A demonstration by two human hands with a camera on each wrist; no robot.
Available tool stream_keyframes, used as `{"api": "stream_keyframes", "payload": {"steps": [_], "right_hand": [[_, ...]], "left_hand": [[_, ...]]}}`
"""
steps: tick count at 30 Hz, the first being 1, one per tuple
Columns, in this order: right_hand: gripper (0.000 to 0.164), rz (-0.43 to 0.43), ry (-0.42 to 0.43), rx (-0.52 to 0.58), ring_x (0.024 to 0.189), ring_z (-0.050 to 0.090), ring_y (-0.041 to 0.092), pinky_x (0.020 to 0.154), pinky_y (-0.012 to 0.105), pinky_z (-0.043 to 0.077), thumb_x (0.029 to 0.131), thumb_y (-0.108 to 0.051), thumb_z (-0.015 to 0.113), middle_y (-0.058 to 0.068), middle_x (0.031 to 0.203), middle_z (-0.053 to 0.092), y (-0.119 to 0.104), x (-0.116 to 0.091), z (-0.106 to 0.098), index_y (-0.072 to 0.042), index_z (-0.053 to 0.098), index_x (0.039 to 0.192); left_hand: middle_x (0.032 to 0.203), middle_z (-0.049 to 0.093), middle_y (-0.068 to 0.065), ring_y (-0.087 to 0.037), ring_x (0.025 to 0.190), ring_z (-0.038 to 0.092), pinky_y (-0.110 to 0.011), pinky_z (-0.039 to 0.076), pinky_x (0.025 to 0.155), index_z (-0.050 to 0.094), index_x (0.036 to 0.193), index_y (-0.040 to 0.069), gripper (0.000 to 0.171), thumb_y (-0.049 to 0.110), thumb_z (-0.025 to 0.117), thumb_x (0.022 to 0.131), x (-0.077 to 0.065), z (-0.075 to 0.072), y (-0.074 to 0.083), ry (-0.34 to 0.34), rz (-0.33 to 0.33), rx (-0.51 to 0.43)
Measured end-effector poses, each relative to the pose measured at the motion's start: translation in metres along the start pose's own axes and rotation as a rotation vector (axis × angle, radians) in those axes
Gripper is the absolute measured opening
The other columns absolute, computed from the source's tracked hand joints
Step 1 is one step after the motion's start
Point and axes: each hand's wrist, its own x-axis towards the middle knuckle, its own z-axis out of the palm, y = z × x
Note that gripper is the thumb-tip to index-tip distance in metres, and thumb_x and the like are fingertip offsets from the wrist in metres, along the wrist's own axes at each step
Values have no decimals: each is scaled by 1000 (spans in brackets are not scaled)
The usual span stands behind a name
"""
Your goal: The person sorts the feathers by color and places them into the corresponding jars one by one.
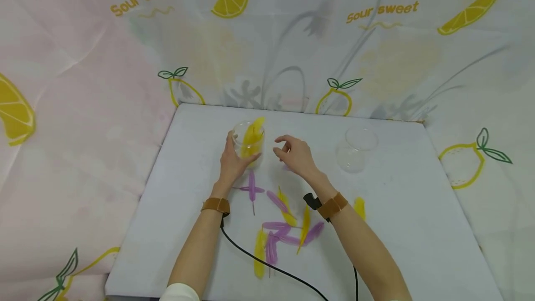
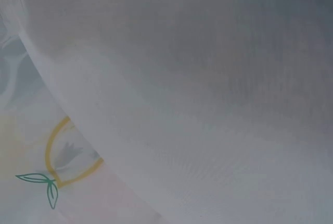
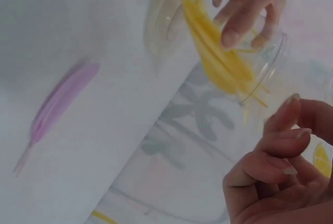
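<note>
My left hand [image 1: 234,164] grips a clear jar [image 1: 241,134] around its side, with yellow feathers [image 1: 252,138] standing in it. One of these feathers pokes above the rim. Just right of the jar hovers my right hand [image 1: 294,154], its fingers loosely bent and holding nothing. In the right wrist view, the bent fingers [image 3: 276,166] are apart from the jar. Below the hands, purple feathers [image 1: 252,185] and yellow feathers [image 1: 260,252] lie scattered. The left wrist view shows neither the hand nor the jar.
A second clear jar [image 1: 351,159] is at the right on the white table [image 1: 409,208]. Another yellow feather [image 1: 359,208] lies beside the right forearm. Black cables [image 1: 288,273] run from the wrist straps across the front. A lemon-printed cloth [image 1: 267,50] hangs behind the table.
</note>
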Motion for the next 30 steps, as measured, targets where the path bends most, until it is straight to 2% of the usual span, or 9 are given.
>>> {"api": "stream_keyframes", "payload": {"steps": [4,7,12,16,20,25,30], "right_hand": [[25,43,-102,-140,56,54,13,53,27,44,94,-24,69,2,74,67,16,-25,-1,-8,71,113],[23,86,-179,-239,61,58,13,56,27,48,91,-25,73,2,79,69,26,-41,6,-9,72,107],[21,164,-273,-286,63,59,15,58,30,51,88,-22,76,3,82,68,40,-60,24,-8,72,103],[16,167,-274,-275,67,59,16,62,33,51,87,-17,74,3,82,68,48,-67,37,-8,72,100],[9,152,-253,-258,66,57,16,61,32,50,89,-17,73,1,79,65,51,-69,47,-9,69,91],[17,146,-261,-229,58,52,14,54,28,45,92,-18,72,-3,69,58,55,-71,53,-13,65,77],[15,111,-259,-206,56,51,13,53,26,43,94,-15,67,-3,68,56,56,-73,52,-11,64,80]], "left_hand": [[158,37,-10,-39,143,37,-57,34,114,15,158,24,108,45,84,78,2,-1,0,1,1,2],[159,36,-8,-39,144,36,-57,33,114,15,158,25,107,46,83,78,2,-2,1,-9,-9,-2],[159,35,-6,-38,144,35,-57,34,114,15,157,25,107,47,83,78,2,-2,2,-14,-18,-9],[159,35,-6,-38,144,35,-57,33,114,15,158,24,108,46,84,78,1,-1,3,-18,-23,-16],[160,35,-7,-39,144,36,-57,34,114,16,157,25,107,46,83,77,1,-2,3,-15,-28,-15],[160,34,-8,-41,143,36,-59,34,113,15,158,24,108,47,83,77,-1,-2,3,-22,-33,-12],[160,34,-7,-41,143,36,-59,33,114,14,158,24,108,47,83,78,-1,-2,5,-23,-29,-8]]}}
